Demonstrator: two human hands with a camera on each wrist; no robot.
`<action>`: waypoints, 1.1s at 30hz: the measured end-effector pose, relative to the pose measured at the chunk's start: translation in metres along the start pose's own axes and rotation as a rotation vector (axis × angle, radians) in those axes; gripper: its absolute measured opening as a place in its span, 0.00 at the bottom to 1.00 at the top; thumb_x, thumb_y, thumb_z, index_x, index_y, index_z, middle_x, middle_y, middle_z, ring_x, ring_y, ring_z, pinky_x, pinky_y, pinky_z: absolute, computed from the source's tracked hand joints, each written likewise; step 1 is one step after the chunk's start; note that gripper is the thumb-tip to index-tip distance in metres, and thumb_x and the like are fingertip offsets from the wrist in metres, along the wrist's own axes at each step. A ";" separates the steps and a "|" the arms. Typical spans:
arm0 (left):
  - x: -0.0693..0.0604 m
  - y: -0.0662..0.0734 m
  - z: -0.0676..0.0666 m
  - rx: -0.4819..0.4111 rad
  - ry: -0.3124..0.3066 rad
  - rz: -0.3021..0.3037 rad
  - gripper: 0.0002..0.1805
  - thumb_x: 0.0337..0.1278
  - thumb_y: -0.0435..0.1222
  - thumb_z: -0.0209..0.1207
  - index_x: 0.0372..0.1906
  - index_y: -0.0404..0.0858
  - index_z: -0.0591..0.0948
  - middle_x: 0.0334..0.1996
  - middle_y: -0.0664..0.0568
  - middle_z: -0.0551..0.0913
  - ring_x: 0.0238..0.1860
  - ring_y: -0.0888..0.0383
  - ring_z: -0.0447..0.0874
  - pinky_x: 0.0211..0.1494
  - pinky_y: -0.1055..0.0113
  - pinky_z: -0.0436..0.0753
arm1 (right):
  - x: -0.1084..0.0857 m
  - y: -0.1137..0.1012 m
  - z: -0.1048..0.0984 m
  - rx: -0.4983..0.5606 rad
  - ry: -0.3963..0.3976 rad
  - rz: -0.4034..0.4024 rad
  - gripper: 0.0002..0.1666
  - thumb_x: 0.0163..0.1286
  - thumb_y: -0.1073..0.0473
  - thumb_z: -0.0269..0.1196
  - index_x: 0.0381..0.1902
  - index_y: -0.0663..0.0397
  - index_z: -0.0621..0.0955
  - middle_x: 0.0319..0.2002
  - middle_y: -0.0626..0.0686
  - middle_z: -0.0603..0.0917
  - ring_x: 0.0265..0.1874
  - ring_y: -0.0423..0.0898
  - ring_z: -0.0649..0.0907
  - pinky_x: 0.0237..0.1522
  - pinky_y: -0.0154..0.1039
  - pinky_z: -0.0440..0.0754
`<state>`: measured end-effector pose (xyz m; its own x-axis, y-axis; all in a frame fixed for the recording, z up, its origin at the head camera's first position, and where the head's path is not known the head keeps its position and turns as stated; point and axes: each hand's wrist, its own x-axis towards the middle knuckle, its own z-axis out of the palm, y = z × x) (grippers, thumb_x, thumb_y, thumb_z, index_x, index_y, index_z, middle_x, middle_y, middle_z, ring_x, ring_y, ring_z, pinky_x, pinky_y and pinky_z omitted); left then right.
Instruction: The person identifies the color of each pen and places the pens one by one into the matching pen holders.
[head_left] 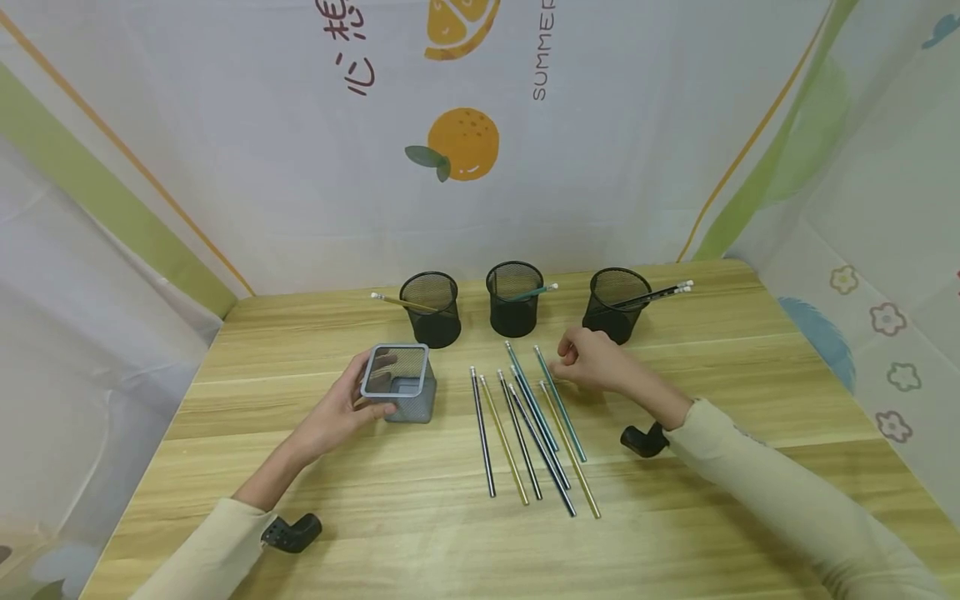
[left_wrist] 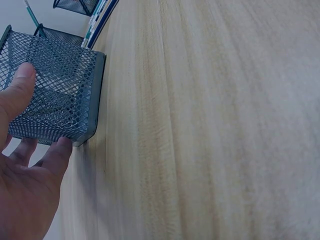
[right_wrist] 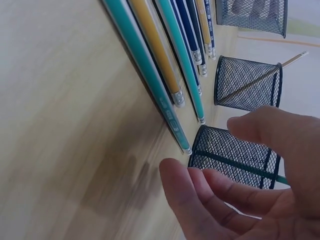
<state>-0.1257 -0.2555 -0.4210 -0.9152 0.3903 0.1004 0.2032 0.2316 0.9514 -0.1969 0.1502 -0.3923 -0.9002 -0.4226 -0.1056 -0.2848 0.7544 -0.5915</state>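
My left hand (head_left: 341, 417) grips a square grey mesh pencil holder (head_left: 414, 408), thumb at the near side and fingers around the left side. In the left wrist view, the thumb and fingertips lie against the mesh of this holder (left_wrist: 55, 95). Right of it, several pencils lie loosely side by side, among them a dark blue one (head_left: 483, 432), a gold one (head_left: 571, 450) and a teal one (head_left: 560, 404). Just right of the teal pencil's eraser end is my right hand (head_left: 596, 362). Its thumb and fingers are apart, with nothing between them in the right wrist view.
Along the back stand three round black mesh cups: the left (head_left: 438, 329) has a gold pencil, the middle (head_left: 514, 318) a teal one, the right (head_left: 618, 323) dark ones. A printed cloth (head_left: 300, 183) hangs behind the wooden table (head_left: 360, 533).
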 end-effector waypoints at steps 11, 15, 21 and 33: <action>0.001 0.002 0.000 0.003 0.001 0.000 0.44 0.61 0.21 0.64 0.77 0.34 0.55 0.74 0.35 0.60 0.73 0.32 0.57 0.70 0.36 0.64 | 0.006 -0.002 0.002 -0.017 -0.043 0.015 0.19 0.68 0.54 0.70 0.42 0.67 0.80 0.34 0.53 0.82 0.32 0.48 0.80 0.40 0.46 0.82; 0.001 0.002 -0.001 0.004 0.003 -0.002 0.44 0.61 0.21 0.65 0.77 0.34 0.55 0.74 0.35 0.60 0.73 0.32 0.57 0.70 0.36 0.65 | 0.010 -0.002 0.005 -0.018 -0.052 0.014 0.18 0.67 0.54 0.71 0.40 0.66 0.81 0.32 0.52 0.81 0.28 0.46 0.80 0.37 0.42 0.81; 0.000 0.002 -0.001 0.010 0.004 -0.006 0.44 0.60 0.21 0.65 0.77 0.34 0.55 0.74 0.35 0.60 0.73 0.33 0.58 0.69 0.38 0.66 | 0.017 -0.003 0.010 -0.028 -0.049 -0.006 0.15 0.66 0.55 0.71 0.28 0.60 0.80 0.22 0.50 0.78 0.19 0.43 0.75 0.26 0.37 0.73; -0.001 0.003 0.000 0.004 0.001 0.000 0.44 0.61 0.21 0.65 0.77 0.34 0.55 0.74 0.35 0.60 0.73 0.32 0.57 0.70 0.38 0.65 | 0.027 -0.008 0.018 -0.096 -0.078 0.019 0.30 0.63 0.58 0.69 0.07 0.45 0.66 0.07 0.40 0.61 0.10 0.38 0.64 0.17 0.32 0.62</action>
<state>-0.1245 -0.2547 -0.4187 -0.9156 0.3893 0.1005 0.2043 0.2352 0.9502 -0.2126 0.1239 -0.4050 -0.8784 -0.4428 -0.1797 -0.3019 0.8057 -0.5096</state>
